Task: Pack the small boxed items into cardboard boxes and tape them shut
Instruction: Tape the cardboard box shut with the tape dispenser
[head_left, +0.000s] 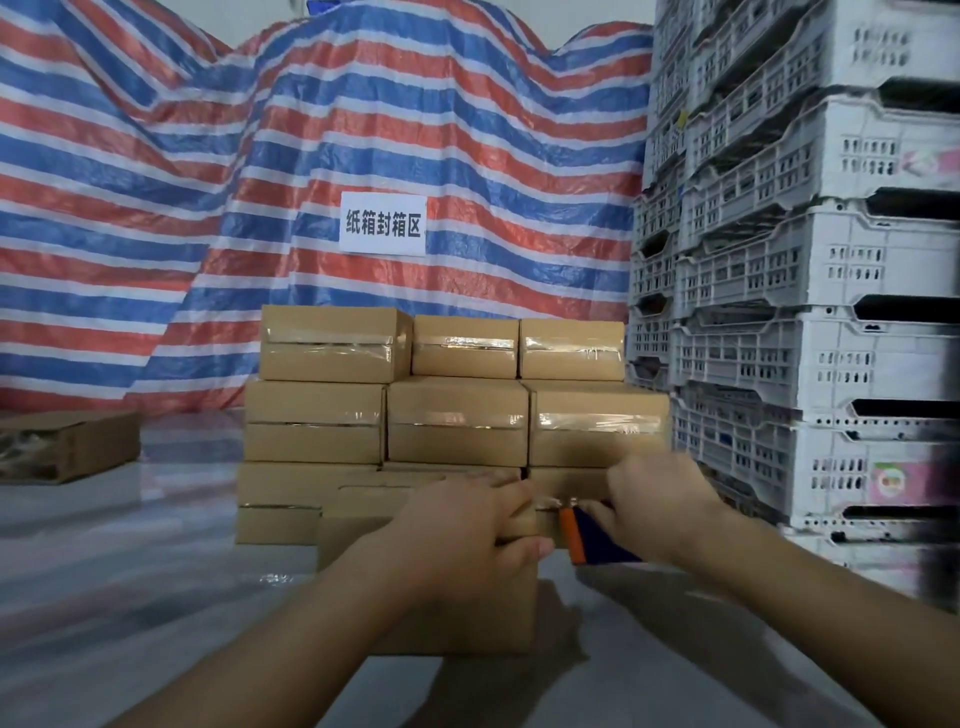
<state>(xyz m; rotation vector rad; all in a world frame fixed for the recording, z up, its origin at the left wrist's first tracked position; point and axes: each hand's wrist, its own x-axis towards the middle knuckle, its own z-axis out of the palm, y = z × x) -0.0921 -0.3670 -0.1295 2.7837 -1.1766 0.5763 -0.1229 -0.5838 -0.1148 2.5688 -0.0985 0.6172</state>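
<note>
A closed cardboard box (363, 519) stands on the table in front of me. My left hand (462, 530) lies flat on its top, fingers spread toward its right end and thumb over the near edge. My right hand (660, 509) grips a blue and orange tape dispenser (587, 535) at the box's right end, where a strip of clear tape (550, 503) shows. Behind the box rises a stack of taped cardboard boxes (452, 415), three layers high.
Stacked white plastic crates (810, 270) fill the right side. An open flat cardboard carton (67, 447) lies at the far left. A red, white and blue striped tarp (311, 130) with a white sign (383, 224) hangs behind. The table (130, 597) has a shiny covering.
</note>
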